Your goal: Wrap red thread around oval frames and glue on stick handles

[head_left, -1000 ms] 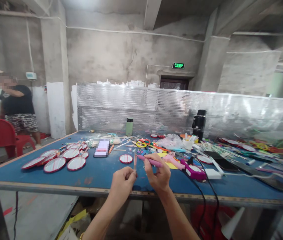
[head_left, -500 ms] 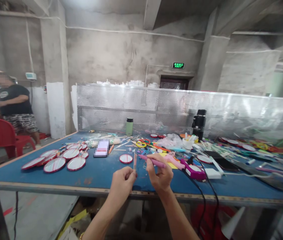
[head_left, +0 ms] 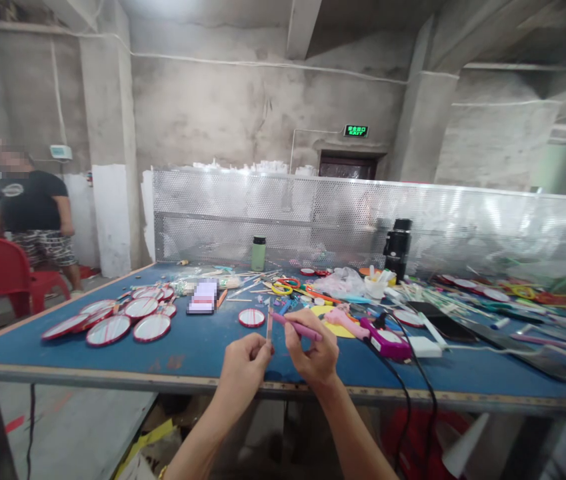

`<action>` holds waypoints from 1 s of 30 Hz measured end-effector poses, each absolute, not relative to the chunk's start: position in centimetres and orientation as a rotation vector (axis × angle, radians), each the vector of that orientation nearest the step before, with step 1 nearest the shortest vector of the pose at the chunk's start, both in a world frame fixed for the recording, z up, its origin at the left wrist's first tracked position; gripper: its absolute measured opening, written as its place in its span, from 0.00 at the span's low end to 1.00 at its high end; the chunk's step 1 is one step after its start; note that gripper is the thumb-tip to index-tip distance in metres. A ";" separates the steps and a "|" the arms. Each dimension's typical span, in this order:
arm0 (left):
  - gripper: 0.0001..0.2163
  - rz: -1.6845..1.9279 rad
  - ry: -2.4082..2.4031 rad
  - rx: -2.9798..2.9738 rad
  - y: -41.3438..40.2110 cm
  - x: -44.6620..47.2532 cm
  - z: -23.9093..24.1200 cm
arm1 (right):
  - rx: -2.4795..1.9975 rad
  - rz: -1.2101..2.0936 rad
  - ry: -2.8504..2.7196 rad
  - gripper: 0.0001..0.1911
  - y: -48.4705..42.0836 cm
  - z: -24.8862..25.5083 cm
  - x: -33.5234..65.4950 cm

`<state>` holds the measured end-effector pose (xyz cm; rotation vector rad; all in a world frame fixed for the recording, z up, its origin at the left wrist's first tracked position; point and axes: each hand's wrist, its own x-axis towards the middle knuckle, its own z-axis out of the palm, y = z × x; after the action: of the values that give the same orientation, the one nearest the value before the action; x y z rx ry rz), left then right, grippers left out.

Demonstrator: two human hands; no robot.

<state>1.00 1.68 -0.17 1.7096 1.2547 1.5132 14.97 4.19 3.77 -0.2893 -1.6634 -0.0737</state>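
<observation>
Head view: I see left fingers (head_left: 263,356) pinching an upright strip (head_left: 269,327) at 12 o'clock, right fingers (head_left: 291,341) gripping a purple pen (head_left: 307,331), tip just beside the strip; 1 lone red-rimmed disc (head_left: 251,318) lies on the desk (head_left: 197,353) towards 11.

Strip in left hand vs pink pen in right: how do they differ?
Pose: the strip stands nearly upright; the pink pen slants.
Thickness: the strip looks thinner, the pen thicker.
Grip: the left hand pinches the strip by its lower end; the right hand holds the pen around its barrel.
Both are slim and hand-held.
</observation>
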 end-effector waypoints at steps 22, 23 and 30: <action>0.15 1.506 1.266 1.716 1.5 0.9 0.1 | -0.361 -0.139 -1.594 0.08 4.1 3.8 15.1; 0.15 1.512 1.263 1.713 1.4 0.9 0.2 | -0.367 -0.142 -1.585 0.08 4.1 3.8 15.1; 0.15 1.501 1.258 1.714 1.4 1.0 0.1 | -0.350 -0.114 -1.615 0.09 4.2 3.7 15.2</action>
<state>0.96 1.40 0.12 1.7144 1.2577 1.5013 15.18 4.20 3.67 -0.3501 -1.6152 -0.1136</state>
